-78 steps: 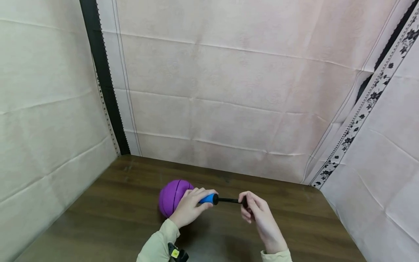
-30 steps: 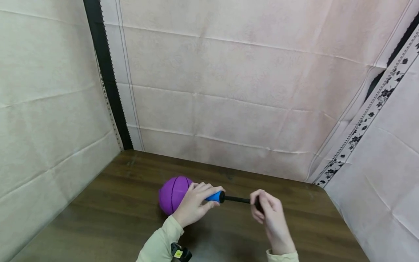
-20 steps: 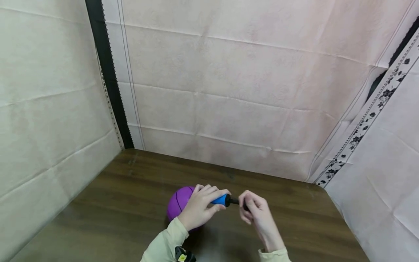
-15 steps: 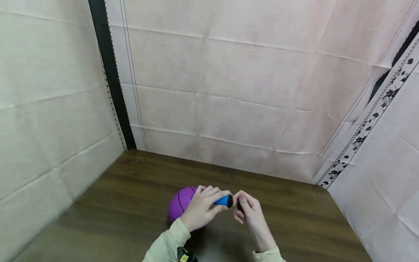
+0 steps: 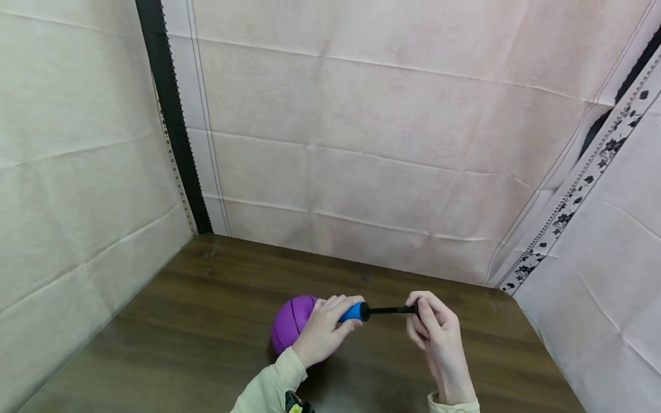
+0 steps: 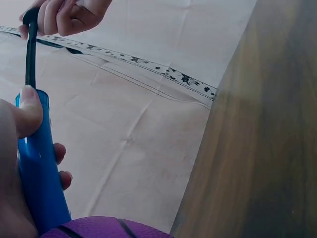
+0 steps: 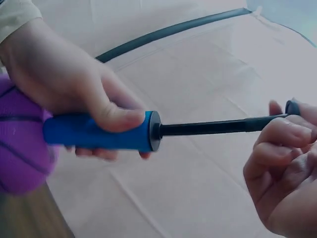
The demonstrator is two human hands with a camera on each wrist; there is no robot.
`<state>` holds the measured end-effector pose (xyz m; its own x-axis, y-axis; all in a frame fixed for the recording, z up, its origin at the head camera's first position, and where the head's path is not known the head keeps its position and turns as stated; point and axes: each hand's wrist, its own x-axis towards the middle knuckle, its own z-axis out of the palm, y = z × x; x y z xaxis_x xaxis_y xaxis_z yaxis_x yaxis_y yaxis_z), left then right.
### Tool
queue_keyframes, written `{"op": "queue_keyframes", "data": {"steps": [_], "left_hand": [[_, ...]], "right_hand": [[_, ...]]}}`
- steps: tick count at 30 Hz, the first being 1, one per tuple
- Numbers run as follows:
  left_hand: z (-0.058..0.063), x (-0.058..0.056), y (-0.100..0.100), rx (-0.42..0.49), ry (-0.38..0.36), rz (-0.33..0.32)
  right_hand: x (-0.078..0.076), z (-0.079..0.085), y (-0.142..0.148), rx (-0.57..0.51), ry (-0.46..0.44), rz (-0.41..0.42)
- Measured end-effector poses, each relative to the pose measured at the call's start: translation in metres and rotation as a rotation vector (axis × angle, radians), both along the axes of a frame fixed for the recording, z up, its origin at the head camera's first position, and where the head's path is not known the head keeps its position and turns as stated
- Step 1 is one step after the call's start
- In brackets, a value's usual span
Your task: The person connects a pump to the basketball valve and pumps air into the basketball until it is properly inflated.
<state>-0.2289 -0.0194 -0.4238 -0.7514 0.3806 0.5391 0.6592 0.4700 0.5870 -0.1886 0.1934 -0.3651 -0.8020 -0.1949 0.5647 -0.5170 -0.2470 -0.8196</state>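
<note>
A blue hand pump [image 7: 104, 134] lies roughly level, its near end up against a purple ball [image 5: 290, 324] with black seam lines. My left hand [image 5: 325, 327] grips the blue barrel, thumb along its side in the left wrist view. The black pump rod [image 7: 203, 128] stands well out of the barrel. At its far end my right hand [image 5: 436, 338] pinches the dark handle [image 7: 292, 107] between thumb and curled fingers. Whether a needle joins the pump to the ball is hidden.
A brown wooden table [image 5: 170, 332] lies beneath the hands and ball. Pale cloth walls [image 5: 330, 143] rise behind and on both sides, with a black strip [image 5: 172, 115] at the left corner and a floral border [image 5: 573, 195] at the right.
The rod went from drawn out to pushed in as my right hand moved left, and is now drawn out again to the right. Ball and left hand have shifted slightly right.
</note>
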Motion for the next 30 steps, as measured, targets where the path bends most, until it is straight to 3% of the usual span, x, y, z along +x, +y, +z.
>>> {"op": "queue_keyframes", "data": {"steps": [7, 11, 13, 19, 23, 26, 30], "left_hand": [[-0.005, -0.004, -0.003, 0.005, 0.046, 0.043], [-0.006, -0.006, -0.006, 0.004, 0.064, 0.007], [-0.006, -0.007, -0.007, 0.005, 0.064, -0.019], [-0.007, -0.006, -0.007, 0.001, 0.029, -0.033], [-0.006, -0.003, -0.004, -0.01, -0.026, -0.047], [-0.005, -0.001, 0.0, -0.005, -0.054, -0.061], [-0.004, 0.001, 0.001, 0.009, -0.048, -0.054]], "right_hand": [[-0.017, -0.018, -0.028, 0.089, -0.13, 0.051], [-0.014, -0.022, -0.034, 0.165, -0.208, -0.026], [-0.01, -0.019, -0.032, 0.151, -0.221, -0.063], [0.005, -0.004, -0.008, -0.04, -0.049, -0.046], [0.005, -0.003, -0.002, -0.133, 0.033, 0.066], [-0.002, -0.009, -0.011, -0.144, -0.032, 0.137], [-0.008, -0.018, -0.027, -0.053, -0.184, 0.091]]}}
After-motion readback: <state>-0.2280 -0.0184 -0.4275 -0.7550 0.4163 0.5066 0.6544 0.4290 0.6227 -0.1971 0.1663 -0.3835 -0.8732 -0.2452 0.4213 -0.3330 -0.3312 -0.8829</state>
